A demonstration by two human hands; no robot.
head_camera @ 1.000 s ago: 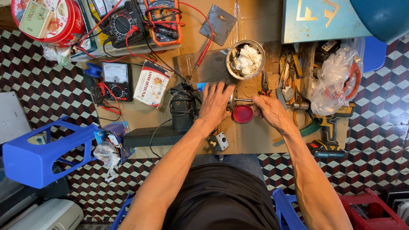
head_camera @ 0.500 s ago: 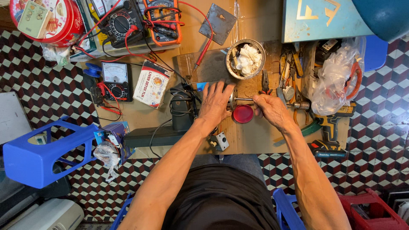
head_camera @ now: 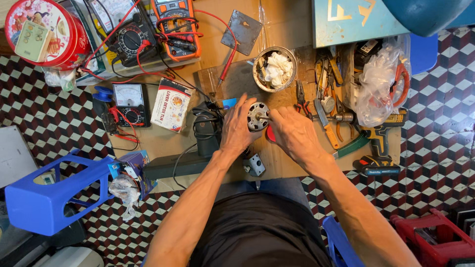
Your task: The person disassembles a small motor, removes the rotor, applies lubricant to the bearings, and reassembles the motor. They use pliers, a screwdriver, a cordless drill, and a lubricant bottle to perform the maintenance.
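Head view: both hands closed around small round motor, tools crowding right.

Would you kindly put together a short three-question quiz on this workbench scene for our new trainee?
1. True or false: the left hand rests on the small round motor.
2. What lies inside the metal bowl beyond the motor: A) screws, B) crumpled white cloth, C) water?
3. On which side of the cardboard sheet does the cordless drill lie, the person's left or right?

Key
1. True; the left hand holds its side while the right hand has its fingers at the shaft.
2. B.
3. Right, near the pile of pliers and the clear plastic bag.
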